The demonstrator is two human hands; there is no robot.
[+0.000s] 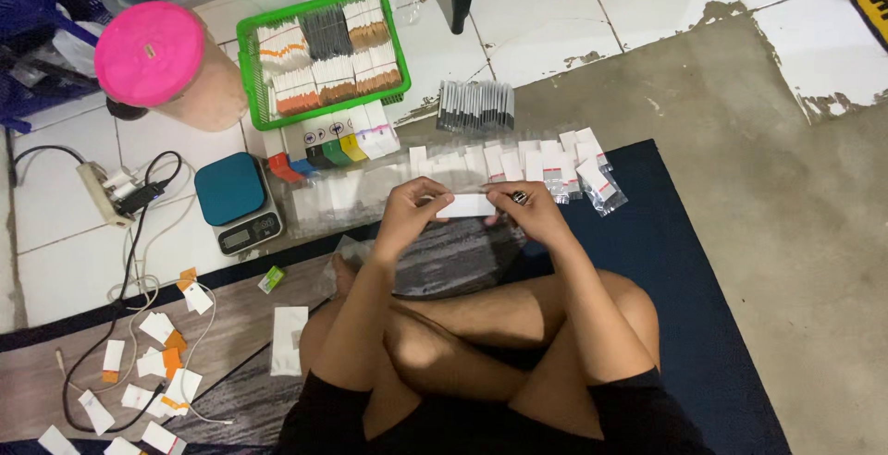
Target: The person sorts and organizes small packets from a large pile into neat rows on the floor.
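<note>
Both hands, left hand (407, 210) and right hand (535, 213), pinch a white packet (466, 205) between them; its contents cannot be made out.

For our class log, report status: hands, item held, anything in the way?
Left hand and right hand both pinch white packet. Held above mat. Nothing in the way.

White paper slip (467, 205) matt, smooth. Green plastic basket (248, 67) glossy. Pink plastic lid (148, 53) matt. Clear plastic sachets (592, 182) shiny. Floor tiles (546, 11) glossy, chipped; bare cement (768, 205) rough.
</note>
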